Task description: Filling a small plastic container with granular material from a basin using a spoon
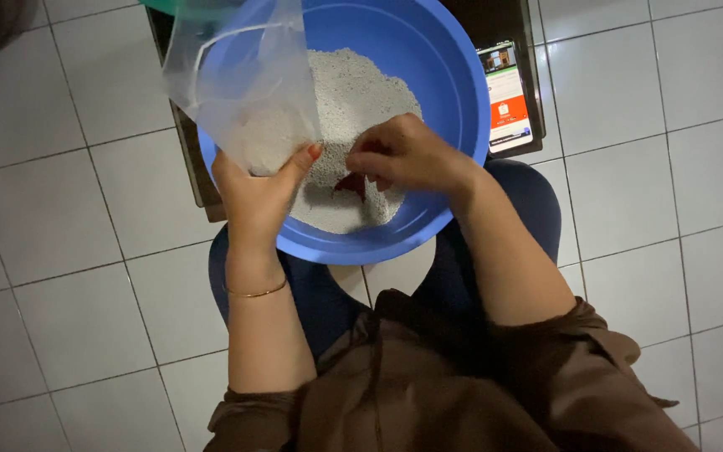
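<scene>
While the left hand (257, 197) pinches a clear bag (244, 92), the right hand (403, 155) closes on a reddish scoop (351, 184) in white grains (361, 92).

A lit phone (505, 96) on a dark stool (184, 142), white tiled floor (60, 276) around.

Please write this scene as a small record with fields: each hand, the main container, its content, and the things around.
left hand: grips a clear plastic bag over the basin
right hand: fingers pinch a small reddish-brown scoop in the grains
container: blue round basin, resting by the knees
content: white grainy material
around: phone with a lit screen, white tiled floor
</scene>
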